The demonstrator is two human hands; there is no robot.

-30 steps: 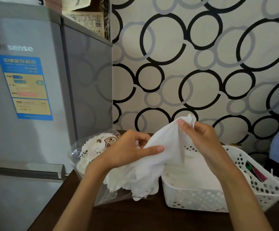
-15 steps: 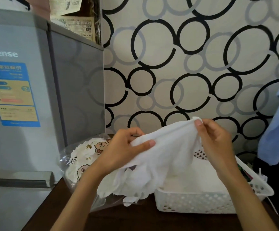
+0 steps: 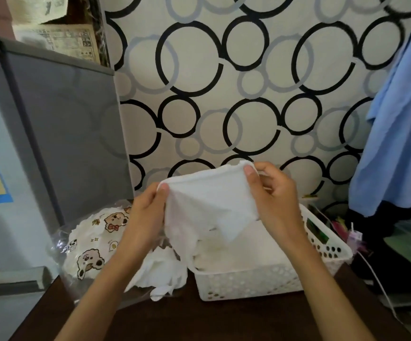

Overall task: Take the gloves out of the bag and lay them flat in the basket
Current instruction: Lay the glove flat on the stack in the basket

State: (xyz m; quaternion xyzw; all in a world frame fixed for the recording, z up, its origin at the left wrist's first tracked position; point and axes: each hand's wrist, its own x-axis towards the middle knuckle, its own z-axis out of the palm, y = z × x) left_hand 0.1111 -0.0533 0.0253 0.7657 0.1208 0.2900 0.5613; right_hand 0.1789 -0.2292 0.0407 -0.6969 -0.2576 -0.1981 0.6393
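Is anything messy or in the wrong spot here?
A little. A crumpled heap of white gloves spills out of the clear bag onto the dark table instead of lying flat in the basket. Both hands are only stretching one glove out.

Soft, even indoor light, rather dim, with weak shadows. The dark worktop (image 3: 224, 321) shows little detail. Wide-angle bending curves the fridge (image 3: 52, 143) edges at the left. Fine detail looks slightly smeared.
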